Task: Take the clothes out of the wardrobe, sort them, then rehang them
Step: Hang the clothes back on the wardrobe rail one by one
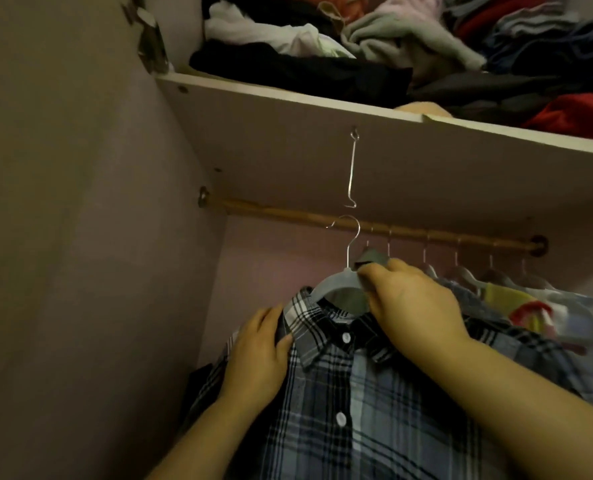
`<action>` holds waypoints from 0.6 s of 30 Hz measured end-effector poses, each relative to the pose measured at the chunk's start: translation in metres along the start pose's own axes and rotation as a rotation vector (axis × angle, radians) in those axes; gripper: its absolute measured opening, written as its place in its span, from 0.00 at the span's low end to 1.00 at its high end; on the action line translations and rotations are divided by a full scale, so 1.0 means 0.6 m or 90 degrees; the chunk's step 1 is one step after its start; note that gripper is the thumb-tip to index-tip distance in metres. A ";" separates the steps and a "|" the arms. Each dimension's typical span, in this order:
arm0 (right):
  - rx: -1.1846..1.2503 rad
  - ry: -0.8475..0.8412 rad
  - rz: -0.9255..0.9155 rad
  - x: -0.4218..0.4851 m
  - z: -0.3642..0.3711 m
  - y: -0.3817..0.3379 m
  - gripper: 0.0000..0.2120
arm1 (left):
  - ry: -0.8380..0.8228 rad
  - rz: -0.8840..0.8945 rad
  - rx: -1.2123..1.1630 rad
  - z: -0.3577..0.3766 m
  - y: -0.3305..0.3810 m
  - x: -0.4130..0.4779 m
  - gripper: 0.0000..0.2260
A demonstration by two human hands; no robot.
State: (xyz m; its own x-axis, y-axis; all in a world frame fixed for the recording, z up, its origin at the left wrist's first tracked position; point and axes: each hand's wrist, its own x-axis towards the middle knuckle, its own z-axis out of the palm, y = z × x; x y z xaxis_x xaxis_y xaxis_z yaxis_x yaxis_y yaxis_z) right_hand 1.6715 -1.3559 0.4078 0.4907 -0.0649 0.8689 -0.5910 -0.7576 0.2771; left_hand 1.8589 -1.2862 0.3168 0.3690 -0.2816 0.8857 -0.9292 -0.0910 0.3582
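Near, 6 o'clock: plaid shirt [350, 393], judged soft, light and limp; best carried by the hanger, not the cloth. 8 o'clock: left hand [257, 358] grips the shirt's shoulder beside the collar. Centre: right hand [412, 306] pinches the white hanger [333, 284] near its neck. 12 o'clock: hook [348, 230] at the rod [288, 211]; cannot tell if seated.

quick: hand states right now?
Left hand: holds the blue plaid button shirt by its collar.
Right hand: grips the white plastic hanger carrying it.
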 end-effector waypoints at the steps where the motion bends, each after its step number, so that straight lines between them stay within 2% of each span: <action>1: -0.008 -0.010 0.013 0.027 0.021 -0.003 0.13 | -0.006 0.004 -0.002 0.008 -0.017 0.025 0.22; 5: -0.062 -0.020 0.045 0.121 0.078 -0.006 0.13 | -0.010 0.010 0.000 0.038 -0.070 0.098 0.22; 10: -0.119 -0.041 0.081 0.213 0.118 0.004 0.19 | -0.019 -0.002 -0.004 0.072 -0.113 0.133 0.22; 18: -0.094 -0.115 0.167 0.290 0.187 0.007 0.20 | -0.080 -0.001 -0.007 0.112 -0.147 0.140 0.23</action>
State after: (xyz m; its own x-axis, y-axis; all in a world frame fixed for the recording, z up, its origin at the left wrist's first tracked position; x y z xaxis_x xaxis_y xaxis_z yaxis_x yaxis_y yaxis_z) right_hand 1.8264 -1.4435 0.5143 0.4070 -0.3695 0.8354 -0.7922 -0.5980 0.1214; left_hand 1.9706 -1.3661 0.3394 0.3638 -0.3996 0.8414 -0.9283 -0.0813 0.3628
